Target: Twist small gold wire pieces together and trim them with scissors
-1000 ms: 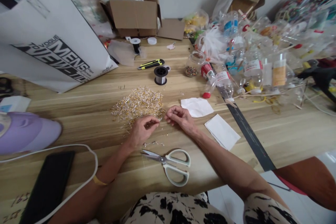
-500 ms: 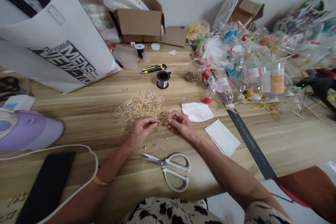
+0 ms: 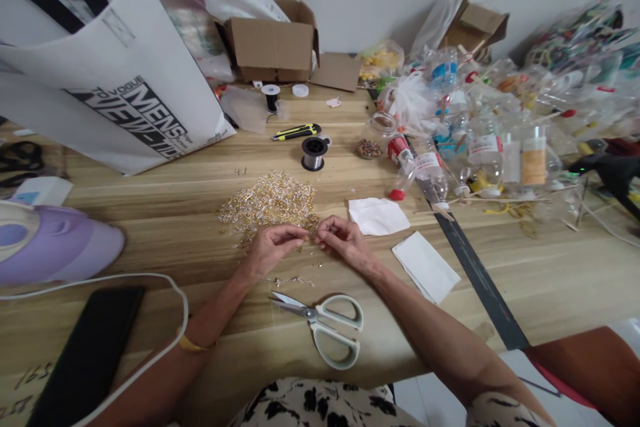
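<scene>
My left hand (image 3: 276, 248) is pinched closed at the near edge of a pile of gold and clear beads (image 3: 270, 201). Close beside it, my right hand (image 3: 345, 240) is pinched as well, its fingertips nearly meeting the left ones. Whatever tiny piece the fingers hold is too small to make out. Below the hands lies a short beaded chain (image 3: 290, 281) on the wooden table (image 3: 240, 353). Nearer to me rest white-handled scissors (image 3: 311, 313), blades slightly apart and pointing left. Behind the pile stands a spool of clear line (image 3: 313, 155).
Left are a purple appliance (image 3: 75, 247), its white cord, a black phone-like slab (image 3: 90, 353) and a white bag (image 3: 115, 80). White papers (image 3: 426, 267) lie right. A yellow-black cutter (image 3: 296, 132) and cardboard box (image 3: 273, 47) are behind; plastic bottles (image 3: 485, 147) crowd the right.
The whole view has shifted slightly. Both hands keep nearly the same pinched pose at the pile's near edge; the objects on the table stay in place.
</scene>
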`<state>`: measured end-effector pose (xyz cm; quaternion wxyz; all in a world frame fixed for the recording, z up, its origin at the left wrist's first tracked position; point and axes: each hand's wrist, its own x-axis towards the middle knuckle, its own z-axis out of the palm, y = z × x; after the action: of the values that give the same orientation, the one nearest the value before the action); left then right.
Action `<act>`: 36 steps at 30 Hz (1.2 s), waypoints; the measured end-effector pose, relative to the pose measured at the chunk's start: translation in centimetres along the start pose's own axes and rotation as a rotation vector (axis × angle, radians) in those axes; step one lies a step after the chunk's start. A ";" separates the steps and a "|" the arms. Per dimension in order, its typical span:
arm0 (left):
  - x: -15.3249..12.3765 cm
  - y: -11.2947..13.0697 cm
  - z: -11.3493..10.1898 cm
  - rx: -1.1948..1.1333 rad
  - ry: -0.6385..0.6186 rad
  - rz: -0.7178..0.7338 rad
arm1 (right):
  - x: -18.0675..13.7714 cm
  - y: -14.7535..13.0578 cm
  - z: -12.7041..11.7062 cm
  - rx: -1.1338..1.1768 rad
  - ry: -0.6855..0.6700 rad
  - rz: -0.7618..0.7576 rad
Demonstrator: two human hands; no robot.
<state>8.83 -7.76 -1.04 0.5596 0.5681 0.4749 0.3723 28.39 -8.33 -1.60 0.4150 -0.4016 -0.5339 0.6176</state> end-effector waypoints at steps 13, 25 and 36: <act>0.0 0.0 0.0 0.074 0.041 0.055 | -0.3 0.0 0.4 -0.136 -0.070 -0.044; 0.0 0.2 0.2 0.083 0.055 0.028 | -0.4 0.5 0.2 -0.296 -0.109 -0.091; 0.1 -0.2 0.5 0.034 0.069 0.123 | -0.7 1.0 0.6 -0.427 0.001 -0.234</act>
<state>9.31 -7.81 -1.34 0.5091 0.5926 0.4645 0.4171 27.97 -9.22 -2.45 0.3896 -0.4159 -0.6951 0.4383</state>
